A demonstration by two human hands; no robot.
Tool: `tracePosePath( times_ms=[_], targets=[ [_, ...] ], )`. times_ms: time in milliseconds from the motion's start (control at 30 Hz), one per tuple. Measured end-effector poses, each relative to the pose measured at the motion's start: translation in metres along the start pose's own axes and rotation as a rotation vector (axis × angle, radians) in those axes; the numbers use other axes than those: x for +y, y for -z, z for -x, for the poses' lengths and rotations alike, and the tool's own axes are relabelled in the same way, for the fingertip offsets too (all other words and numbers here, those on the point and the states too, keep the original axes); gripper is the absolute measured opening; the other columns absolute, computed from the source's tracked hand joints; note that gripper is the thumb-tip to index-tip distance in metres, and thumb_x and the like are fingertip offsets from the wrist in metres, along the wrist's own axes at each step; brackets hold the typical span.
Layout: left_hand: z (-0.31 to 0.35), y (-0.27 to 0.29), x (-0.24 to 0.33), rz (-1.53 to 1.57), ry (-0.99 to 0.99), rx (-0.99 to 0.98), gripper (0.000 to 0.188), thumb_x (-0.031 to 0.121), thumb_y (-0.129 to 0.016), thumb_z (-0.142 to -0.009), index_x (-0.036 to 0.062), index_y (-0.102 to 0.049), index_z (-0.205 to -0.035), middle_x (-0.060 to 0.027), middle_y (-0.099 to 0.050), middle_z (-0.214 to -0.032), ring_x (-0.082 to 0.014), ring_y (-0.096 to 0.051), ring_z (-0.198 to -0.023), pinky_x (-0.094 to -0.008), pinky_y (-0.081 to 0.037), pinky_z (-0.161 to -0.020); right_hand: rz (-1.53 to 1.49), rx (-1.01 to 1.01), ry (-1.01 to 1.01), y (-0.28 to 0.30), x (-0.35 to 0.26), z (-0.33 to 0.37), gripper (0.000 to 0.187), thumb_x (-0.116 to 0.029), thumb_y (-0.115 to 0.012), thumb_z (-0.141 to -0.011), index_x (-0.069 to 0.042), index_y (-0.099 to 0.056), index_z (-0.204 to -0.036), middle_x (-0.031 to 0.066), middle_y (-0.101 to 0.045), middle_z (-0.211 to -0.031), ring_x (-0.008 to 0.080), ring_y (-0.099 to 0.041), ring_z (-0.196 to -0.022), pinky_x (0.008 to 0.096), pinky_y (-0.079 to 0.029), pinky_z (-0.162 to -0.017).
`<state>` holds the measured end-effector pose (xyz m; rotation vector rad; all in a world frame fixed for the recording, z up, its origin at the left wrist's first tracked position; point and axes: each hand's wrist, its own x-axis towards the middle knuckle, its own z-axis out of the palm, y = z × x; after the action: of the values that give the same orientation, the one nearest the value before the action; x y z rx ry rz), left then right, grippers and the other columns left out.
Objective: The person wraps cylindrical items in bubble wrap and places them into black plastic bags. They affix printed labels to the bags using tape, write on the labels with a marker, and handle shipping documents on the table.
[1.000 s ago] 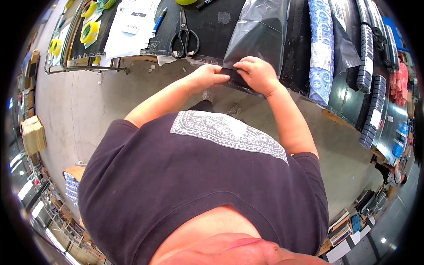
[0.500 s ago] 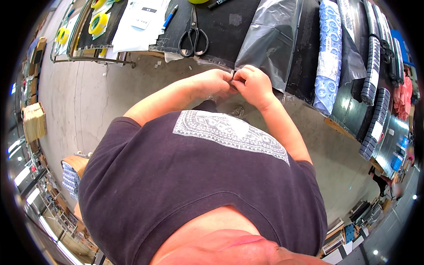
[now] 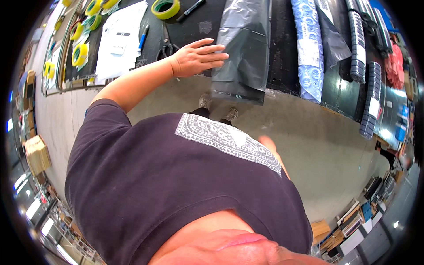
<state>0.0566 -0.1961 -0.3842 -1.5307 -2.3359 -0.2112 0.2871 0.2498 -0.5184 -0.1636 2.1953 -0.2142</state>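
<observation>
A grey plastic bag (image 3: 242, 53) lies lengthwise on the black table, its near end hanging over the front edge. My left hand (image 3: 198, 58) is open, fingers spread, with the fingertips over the bag's left side; whether they press on it I cannot tell. Down by my body is my right hand (image 3: 267, 142), small, blurred and partly hidden behind my shirt, so its fingers do not show clearly. Black-handled scissors (image 3: 166, 44) lie just left of my left hand, partly covered by it.
White papers (image 3: 117, 44), a blue pen (image 3: 143, 39), a black marker (image 3: 191, 10) and a yellow tape roll (image 3: 165, 8) lie on the left. Further left are several tape rolls (image 3: 80, 54). Rightward lie a blue patterned roll (image 3: 308, 53) in clear wrap and dark checked rolls (image 3: 371, 99).
My hands, together at the bag's near end before, have parted. The left now reaches over the bag; the right has dropped back toward my body. The bag's end hangs lower.
</observation>
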Motion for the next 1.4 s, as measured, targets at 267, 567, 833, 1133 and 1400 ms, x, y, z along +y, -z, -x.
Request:
tracePosePath(
  times_ms=[267, 567, 833, 1133, 1400],
  targets=[
    [-0.038, -0.03, -0.053, -0.036, -0.014, -0.104, 0.055, 0.015, -0.05, -0.088, 0.0133, -0.047, -0.143, -0.0022, -0.033, -0.16, -0.0199, -0.028, -0.149, -0.0408, -0.02, -0.123, 0.0, 1.1, 0.414, 0.151, -0.048, -0.016, 0.027, -0.009, -0.078, -0.074, -0.006, -0.067, -0.099, 0.0146, -0.064, -0.117, 0.0357, -0.061, -0.106, 0.0451, -0.051, -0.089],
    [-0.034, -0.033, -0.073, 0.02, -0.097, -0.105, 0.049, 0.016, -0.053, -0.085, 0.0093, -0.056, -0.134, -0.0041, -0.041, -0.156, -0.0203, -0.033, -0.147, -0.0403, -0.023, -0.122, 0.413, 1.154, 0.855, 0.272, -0.108, -0.111, 0.053, -0.006, -0.046, -0.089, -0.016, -0.055, -0.14, -0.0006, -0.045, -0.152, 0.0206, -0.038, -0.144, 0.0381, -0.033, -0.118],
    [-0.023, -0.036, -0.084, 0.428, 0.114, -0.109, 0.057, 0.001, -0.064, -0.075, 0.0078, -0.058, -0.132, -0.0094, -0.051, -0.147, -0.0249, -0.039, -0.143, -0.0428, -0.029, -0.12, -0.105, 0.742, 1.098, 0.298, -0.097, -0.14, 0.046, -0.013, -0.055, -0.088, -0.01, -0.059, -0.135, 0.0057, -0.059, -0.14, 0.024, -0.049, -0.136, 0.0386, -0.034, -0.116],
    [-0.07, -0.007, -0.065, 0.663, 0.749, 0.588, 0.01, 0.013, -0.071, -0.086, 0.0033, -0.071, -0.089, -0.0089, -0.063, -0.077, -0.0206, -0.062, -0.07, -0.0322, -0.05, -0.066, -1.468, 0.912, 0.679, 0.338, -0.161, -0.117, 0.033, -0.029, -0.054, -0.104, 0.0, -0.069, -0.106, 0.0024, -0.068, -0.094, 0.0101, -0.06, -0.092, 0.024, -0.046, -0.083],
    [-0.089, -0.079, -0.144, 0.732, 1.489, 0.308, 0.046, 0.042, -0.057, -0.093, 0.0007, -0.067, -0.076, -0.0153, -0.066, -0.07, -0.0322, -0.06, -0.063, -0.0432, -0.048, -0.067, -0.534, 1.054, 0.075, 0.401, -0.149, -0.224, 0.056, -0.051, -0.056, -0.096, 0.001, -0.066, -0.078, 0.0206, -0.068, -0.077, 0.0347, -0.066, -0.075, 0.0436, -0.049, -0.072]
  ],
)
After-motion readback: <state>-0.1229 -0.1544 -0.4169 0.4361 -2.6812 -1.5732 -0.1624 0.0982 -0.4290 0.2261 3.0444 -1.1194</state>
